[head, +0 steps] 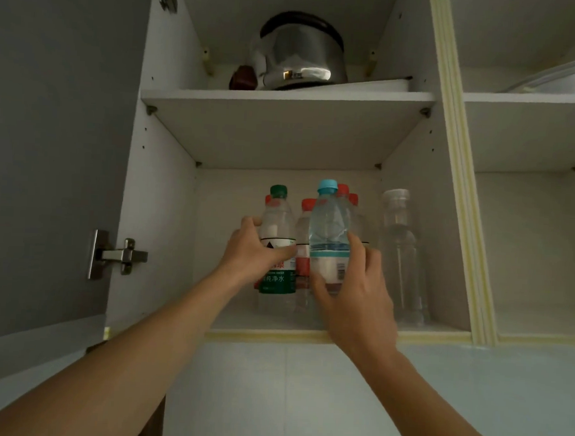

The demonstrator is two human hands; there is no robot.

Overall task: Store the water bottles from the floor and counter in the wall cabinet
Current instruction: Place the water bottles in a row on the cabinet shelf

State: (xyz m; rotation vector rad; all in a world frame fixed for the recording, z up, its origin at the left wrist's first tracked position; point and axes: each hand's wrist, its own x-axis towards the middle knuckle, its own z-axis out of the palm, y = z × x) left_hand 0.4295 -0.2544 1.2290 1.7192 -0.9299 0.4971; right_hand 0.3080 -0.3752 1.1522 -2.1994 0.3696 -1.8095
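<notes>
My right hand (352,294) grips blue-cap bottle (330,233) at label; left hand (254,249) wraps green-cap bottle (276,237). Full, heavyish, thin plastic w/ slick sides, so hold mid-body.

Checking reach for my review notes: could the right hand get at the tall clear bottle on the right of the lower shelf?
Probably yes, once freed. The right hand grips the blue-capped bottle; the tall clear bottle stands just right of it, with nothing in front.
</notes>
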